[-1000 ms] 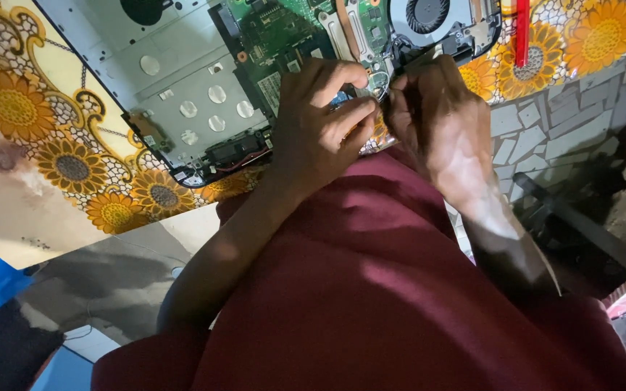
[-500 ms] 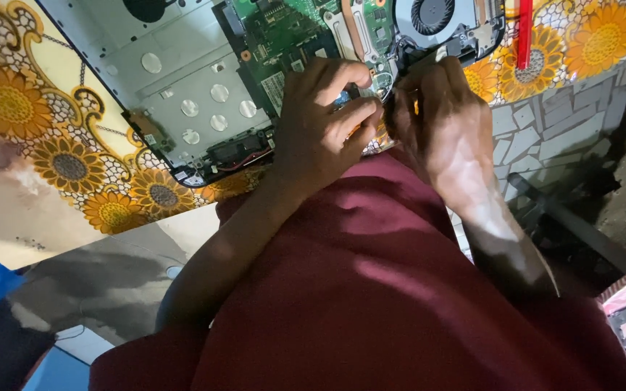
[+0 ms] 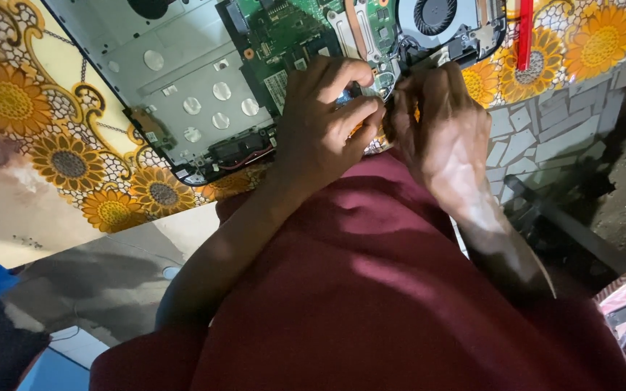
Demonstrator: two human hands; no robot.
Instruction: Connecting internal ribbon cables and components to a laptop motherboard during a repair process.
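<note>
Together, left hand [image 3: 324,119] and right hand [image 3: 440,119] touch opened laptop [image 3: 204,94].

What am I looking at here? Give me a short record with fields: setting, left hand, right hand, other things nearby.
setting: an opened laptop with its inner parts bare, lying on a sunflower-patterned cloth
left hand: left hand rests on the green circuit board, fingers curled at its near edge
right hand: right hand beside it, fingertips pressed at the same spot; what it grips is hidden
other things nearby: round cooling fan, red stick-like tool, maroon garment
</note>
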